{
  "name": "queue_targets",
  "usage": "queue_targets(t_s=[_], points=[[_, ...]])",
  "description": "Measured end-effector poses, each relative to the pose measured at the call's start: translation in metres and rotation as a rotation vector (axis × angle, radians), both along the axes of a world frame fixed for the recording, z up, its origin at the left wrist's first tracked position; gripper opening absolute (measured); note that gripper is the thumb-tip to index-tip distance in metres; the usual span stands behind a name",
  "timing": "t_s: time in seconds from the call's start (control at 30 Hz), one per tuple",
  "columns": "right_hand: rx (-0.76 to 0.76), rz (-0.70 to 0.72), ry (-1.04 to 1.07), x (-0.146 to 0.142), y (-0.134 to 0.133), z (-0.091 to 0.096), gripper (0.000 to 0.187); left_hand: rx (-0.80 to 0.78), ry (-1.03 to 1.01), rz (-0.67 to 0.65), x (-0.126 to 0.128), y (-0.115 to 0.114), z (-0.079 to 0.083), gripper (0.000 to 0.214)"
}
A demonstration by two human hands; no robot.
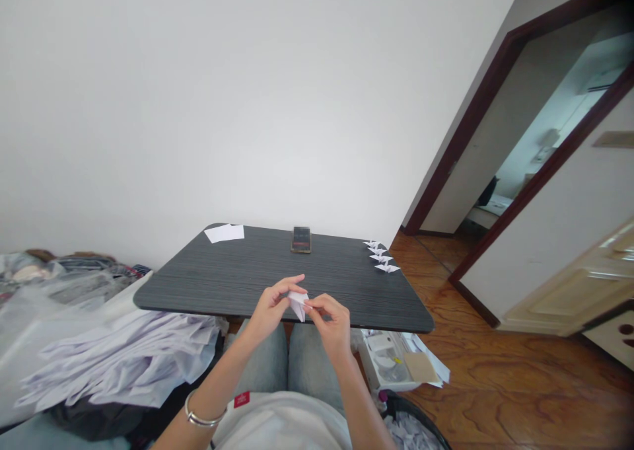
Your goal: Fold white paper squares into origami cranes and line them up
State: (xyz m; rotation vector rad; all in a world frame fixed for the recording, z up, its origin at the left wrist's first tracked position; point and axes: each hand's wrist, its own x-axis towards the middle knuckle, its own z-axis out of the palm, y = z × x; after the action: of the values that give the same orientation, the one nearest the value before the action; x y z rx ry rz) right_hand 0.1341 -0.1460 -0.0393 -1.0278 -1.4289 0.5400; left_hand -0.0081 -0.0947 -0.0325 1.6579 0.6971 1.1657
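A small piece of folded white paper (298, 304) is held between my two hands, over the near edge of the dark table (222, 271). My left hand (271, 306) pinches its left side between thumb and fingers, with the index finger stretched out above. From the right, my right hand (330, 318) grips the paper with thumb and fingertips. Several white paper cranes (381, 258) stand in a row at the table's right side. Flat white paper sheets (225, 232) lie at the far left corner.
A phone (301, 240) leans on a stand at the table's back, near the wall. White cloth (133, 354) is heaped at the left. A box of odds and ends (391, 361) and a black bag of paper scraps (413, 430) sit below the right side.
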Motion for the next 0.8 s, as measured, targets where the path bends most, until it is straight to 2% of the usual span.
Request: queue_targets(t_s=[0.1, 0.23, 0.37, 0.53, 0.7, 0.8], points=[[-0.01, -0.016, 0.037, -0.001, 0.0, 0.0, 0.011, -0.106, -0.118, 0.013, 0.0, -0.001, 0.0, 0.023], [-0.046, -0.017, 0.071, -0.003, 0.0, -0.001, 0.011, -0.183, -0.149, -0.005, 0.002, 0.0, 0.0, 0.024], [-0.068, -0.002, 0.153, -0.007, 0.006, -0.009, 0.01, -0.191, -0.181, -0.027, 0.004, 0.0, -0.001, 0.024], [-0.173, 0.042, 0.327, -0.01, 0.013, -0.018, 0.019, -0.168, -0.219, 0.008, 0.006, 0.0, -0.002, 0.027], [-0.277, 0.021, 0.46, -0.007, 0.016, -0.018, 0.029, -0.121, -0.249, 0.082, 0.01, 0.0, -0.005, 0.027], [-0.319, 0.056, 0.505, -0.005, 0.017, -0.018, 0.03, -0.104, -0.245, 0.118, 0.012, -0.001, -0.004, 0.027]])
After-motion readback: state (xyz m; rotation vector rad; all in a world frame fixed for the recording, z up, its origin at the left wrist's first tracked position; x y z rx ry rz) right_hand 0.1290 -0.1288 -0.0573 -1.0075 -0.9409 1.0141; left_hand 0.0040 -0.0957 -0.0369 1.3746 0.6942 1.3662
